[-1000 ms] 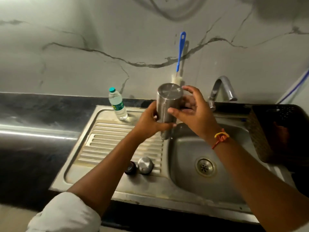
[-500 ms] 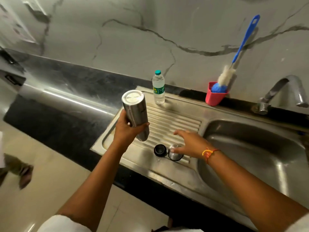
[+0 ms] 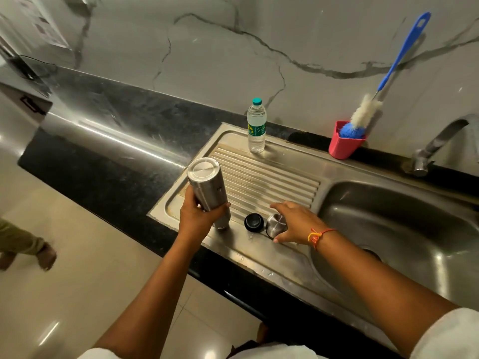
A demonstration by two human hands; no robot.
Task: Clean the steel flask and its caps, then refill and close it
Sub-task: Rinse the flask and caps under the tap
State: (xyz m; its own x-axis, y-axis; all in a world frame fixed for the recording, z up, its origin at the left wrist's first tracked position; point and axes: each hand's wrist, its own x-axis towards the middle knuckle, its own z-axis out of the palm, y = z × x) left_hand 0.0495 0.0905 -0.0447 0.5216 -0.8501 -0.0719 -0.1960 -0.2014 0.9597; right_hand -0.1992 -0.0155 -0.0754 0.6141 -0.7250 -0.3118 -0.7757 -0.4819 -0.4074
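Steel flask (image 3: 207, 185), upturned over the sink's drainboard (image 3: 272, 177), is clasped by the left grip (image 3: 197, 218); the right grip (image 3: 298, 224) curls round the steel cap (image 3: 275, 225) beside the black cap (image 3: 254, 222).

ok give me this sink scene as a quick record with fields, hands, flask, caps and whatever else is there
left grip: holds the steel flask round its lower part
steel flask: base up, tilted, open end low over the drainboard
right grip: arched over the steel cap, thumb and fingers either side; cannot tell if it pinches it
black cap: on the drainboard, between flask and steel cap
water bottle: upright, capped, back of drainboard
bottle brush: head down in the red cup
tap: behind the sink basin
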